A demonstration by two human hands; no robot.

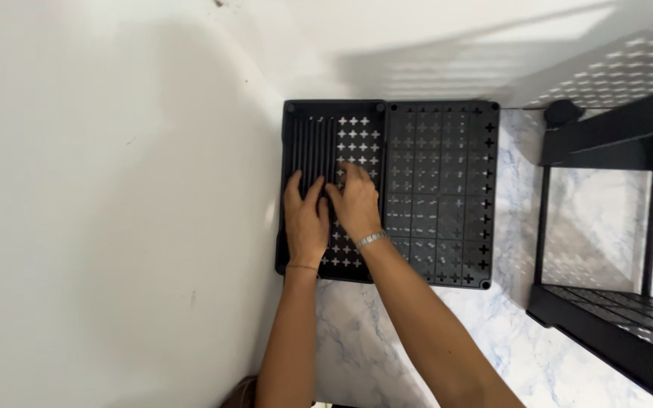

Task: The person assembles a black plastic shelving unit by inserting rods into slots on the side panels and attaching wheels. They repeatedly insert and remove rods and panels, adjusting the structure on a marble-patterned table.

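We reach both arms forward and press our hands flat onto a black perforated plastic panel [332,189] that lies on the marble-patterned floor [387,332], its far edge against the white wall [115,189]. Our left hand [305,221] lies palm down with its fingers spread wide on the ribbed left part, holding nothing. Our right hand [355,202], a silver bracelet [370,240] at the wrist, lies flat just beside it, fingers together, gripping nothing. A second black panel [444,193] joins the first on the right. A black metal rack [614,227] stands well apart at the floor's right edge.
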